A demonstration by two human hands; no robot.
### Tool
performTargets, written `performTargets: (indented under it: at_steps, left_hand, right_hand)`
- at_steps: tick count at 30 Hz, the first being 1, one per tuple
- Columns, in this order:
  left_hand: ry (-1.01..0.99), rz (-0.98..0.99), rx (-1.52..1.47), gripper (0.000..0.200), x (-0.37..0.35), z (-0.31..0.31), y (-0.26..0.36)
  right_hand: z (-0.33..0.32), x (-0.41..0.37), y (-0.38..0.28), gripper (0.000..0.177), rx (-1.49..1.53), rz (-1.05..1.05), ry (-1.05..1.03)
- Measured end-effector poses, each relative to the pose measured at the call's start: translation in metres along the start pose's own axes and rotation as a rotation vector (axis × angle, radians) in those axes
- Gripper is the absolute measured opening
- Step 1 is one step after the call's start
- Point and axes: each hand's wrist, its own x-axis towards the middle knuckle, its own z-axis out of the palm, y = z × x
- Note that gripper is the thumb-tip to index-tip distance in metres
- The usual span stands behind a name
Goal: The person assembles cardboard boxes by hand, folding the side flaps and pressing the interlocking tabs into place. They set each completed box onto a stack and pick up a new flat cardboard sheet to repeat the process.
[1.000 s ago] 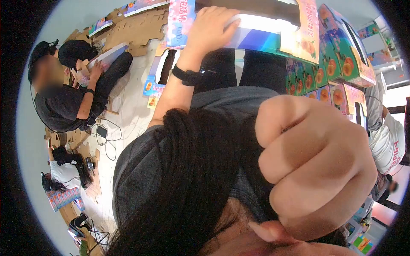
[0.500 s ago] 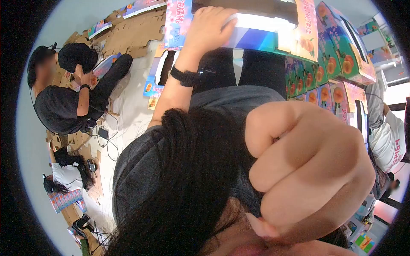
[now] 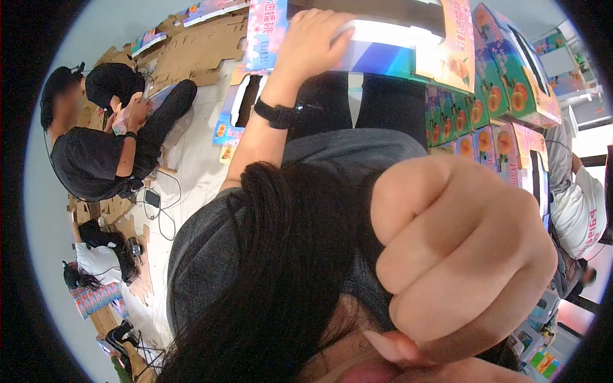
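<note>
My left hand (image 3: 313, 48), with a black band on its wrist, rests on the near edge of an open printed carton (image 3: 383, 54) at the top of the view. Its fingers lie flat over the rim, and the thumb is apart. Large and close to the camera, my right hand (image 3: 466, 249) is curled in front of my face at the lower right. Its fingers are folded together, and the thumb tip shows near my mouth. Whether anything is inside the curled fingers is hidden.
Stacked green and pink peach cartons (image 3: 504, 96) stand at the right. Flattened brown cardboard (image 3: 198, 54) lies at the upper left. A person in black (image 3: 89, 159) sits at the left handling a printed carton. Other people are at the lower left and far right.
My right hand has shifted very slightly, still curled. My left hand has not moved. The seated person at the left has raised their hands with a printed piece.
</note>
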Motion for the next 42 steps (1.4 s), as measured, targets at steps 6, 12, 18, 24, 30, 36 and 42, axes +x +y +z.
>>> performTargets:
  at_steps: [6, 12, 18, 24, 30, 36, 42]
  left_hand:
    - [-0.001, 0.025, 0.03, 0.032, 0.0, -0.001, 0.001]
    - [0.004, 0.005, 0.013, 0.029, 0.001, -0.001, 0.0]
    - [0.017, 0.018, 0.014, 0.029, 0.0, 0.001, -0.001]
    - [-0.006, -0.007, 0.007, 0.029, 0.0, 0.0, 0.002]
    - [0.012, -0.005, -0.006, 0.03, -0.001, 0.0, 0.0]
    - [-0.01, -0.02, 0.0, 0.029, -0.001, -0.005, 0.004]
    - [0.014, 0.021, 0.013, 0.031, -0.004, -0.003, 0.01]
  right_hand:
    - [-0.001, 0.0, -0.001, 0.013, 0.008, 0.01, 0.002]
    - [0.006, -0.003, 0.004, 0.012, 0.011, -0.042, 0.077]
    - [0.006, -0.001, 0.005, 0.01, 0.011, -0.038, 0.077]
    - [0.002, -0.001, 0.011, 0.012, -0.013, -0.067, 0.022]
    - [-0.019, 0.004, 0.013, 0.015, -0.173, -0.038, -0.203]
    - [-0.081, -0.016, 0.055, 0.027, -1.043, 0.368, -0.109]
    - [-0.165, -0.092, 0.161, 0.043, -1.771, 0.468, 0.118]
